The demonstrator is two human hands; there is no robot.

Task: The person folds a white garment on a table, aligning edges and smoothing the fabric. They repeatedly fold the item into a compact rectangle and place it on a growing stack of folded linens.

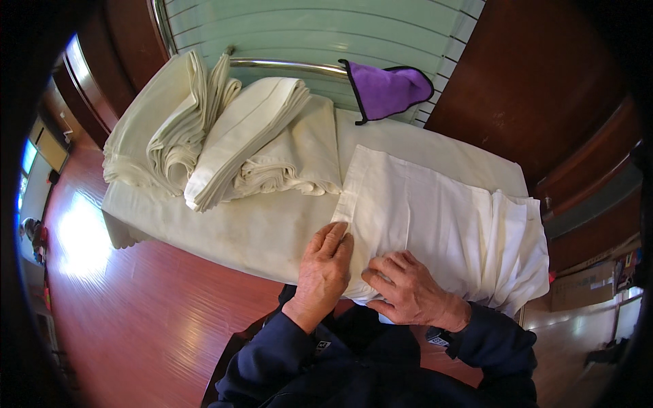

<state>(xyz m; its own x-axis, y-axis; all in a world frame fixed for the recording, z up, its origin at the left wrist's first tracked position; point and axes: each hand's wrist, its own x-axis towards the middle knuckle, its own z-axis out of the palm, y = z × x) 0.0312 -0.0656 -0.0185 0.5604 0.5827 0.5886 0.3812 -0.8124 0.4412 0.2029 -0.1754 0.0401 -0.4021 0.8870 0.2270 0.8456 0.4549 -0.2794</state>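
A white cloth [433,214] lies spread in layers over the right half of a long surface draped with a pale cover [245,229]. My left hand [326,270] rests at the cloth's left edge, its fingertips on the hem; whether it pinches the fabric is unclear. To its right, my right hand [403,290] has curled fingers against the near part of the same cloth, and its grip cannot be told. Stacks of folded white cloth [250,137] and cream cloth [153,122] lie at the left end of the surface.
A purple cloth with black edging [387,92] hangs from a metal rail [291,65] behind the draped surface. Dark wooden panels [520,86] flank a greenish glass panel [316,30]. Reddish wooden flooring [153,306] shows at the left, and a cardboard box [584,288] stands at the right.
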